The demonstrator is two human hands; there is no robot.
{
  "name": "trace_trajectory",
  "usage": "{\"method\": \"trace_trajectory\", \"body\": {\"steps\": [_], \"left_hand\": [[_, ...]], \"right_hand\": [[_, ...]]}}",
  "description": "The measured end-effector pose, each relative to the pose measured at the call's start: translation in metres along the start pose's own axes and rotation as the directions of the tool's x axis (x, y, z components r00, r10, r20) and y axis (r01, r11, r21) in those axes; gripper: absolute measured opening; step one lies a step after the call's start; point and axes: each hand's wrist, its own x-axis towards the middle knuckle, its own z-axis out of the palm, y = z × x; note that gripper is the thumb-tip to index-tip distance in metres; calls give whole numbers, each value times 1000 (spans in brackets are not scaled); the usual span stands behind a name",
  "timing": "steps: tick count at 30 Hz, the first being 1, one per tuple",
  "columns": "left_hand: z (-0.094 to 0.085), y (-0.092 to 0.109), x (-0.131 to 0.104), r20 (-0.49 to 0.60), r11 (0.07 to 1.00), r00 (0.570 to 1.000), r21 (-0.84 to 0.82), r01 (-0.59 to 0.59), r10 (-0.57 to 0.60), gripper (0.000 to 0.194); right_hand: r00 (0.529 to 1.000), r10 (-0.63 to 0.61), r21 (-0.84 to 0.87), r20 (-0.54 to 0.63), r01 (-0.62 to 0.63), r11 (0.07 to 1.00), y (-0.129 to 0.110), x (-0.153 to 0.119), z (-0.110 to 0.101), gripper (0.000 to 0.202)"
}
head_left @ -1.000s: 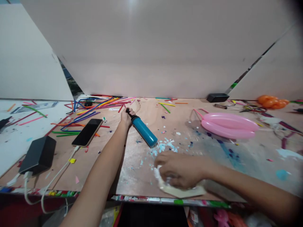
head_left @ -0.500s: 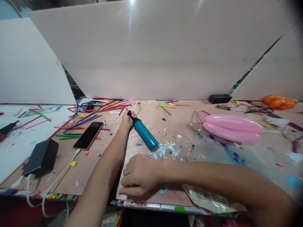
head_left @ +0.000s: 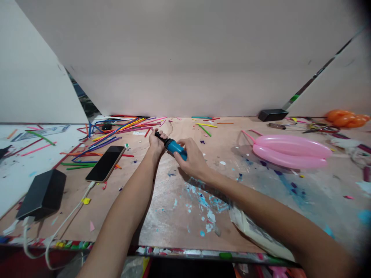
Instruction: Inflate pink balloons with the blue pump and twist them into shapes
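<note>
Cream plastic packet (head_left: 255, 231) partly covered by right forearm (head_left: 255, 199), nearer than right hand (head_left: 193, 158). Flat black-screened phone (head_left: 106, 163) placed left of left hand (head_left: 157, 142). Teal cylindrical hand pump (head_left: 173, 146) held two-handed: body wrapped by half-curled right hand, narrow black end (head_left: 160, 136) clasped in left. Glossy pink inflated balloon (head_left: 292, 150) seen right of right hand. Thin multicoloured strips (head_left: 127, 126) scattered beyond left hand, leftward.

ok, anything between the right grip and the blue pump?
Nothing visible. The right grip is directly on the blue pump, around its barrel; the left grip holds its black end. The pink balloon lies farther right and the pale packet by the right forearm, neither in between.
</note>
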Motion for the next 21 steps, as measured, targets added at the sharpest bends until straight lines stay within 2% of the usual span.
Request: {"method": "trace_trajectory", "body": {"steps": [1,3,5,7,8,10,11,13,14,18,21], "left_hand": [[1,0,0,1,1000,1000,-2,-4,4,23],[3,0,-1,7,1000,1000,-4,-4,4,24],[6,-1,-2,19,1000,1000,-2,5,-5,26],[9,1,-2,34,1000,999,2,16,-16,27],[11,2,-2,39,1000,999,4,20,-20,27],[12,8,-3,44,1000,999,6,25,-25,29],[12,12,-3,45,1000,999,9,28,-28,29],[9,23,-3,44,999,998,17,35,-36,30],[7,29,-3,42,999,998,22,39,-40,30],[-4,49,-1,40,997,998,61,53,-56,31],[-12,51,-1,38,990,996,119,73,-78,32]], "right_hand": [[994,82,-7,70,-82,997,2,5,-1,42],[943,217,-16,252,-220,975,8,12,-3,62],[859,297,13,417,-332,943,15,16,-4,69],[761,326,156,561,-484,861,19,14,-5,63],[709,323,261,627,-581,771,19,12,-4,58],[609,277,434,743,-753,494,14,5,0,52],[573,249,478,780,-804,354,9,1,3,52],[544,210,520,812,-839,161,-5,-7,9,54],[543,205,531,814,-840,113,-13,-11,12,56],[545,257,548,798,-834,68,-42,-26,16,50],[538,300,550,788,-834,51,-53,-35,16,51]]}}
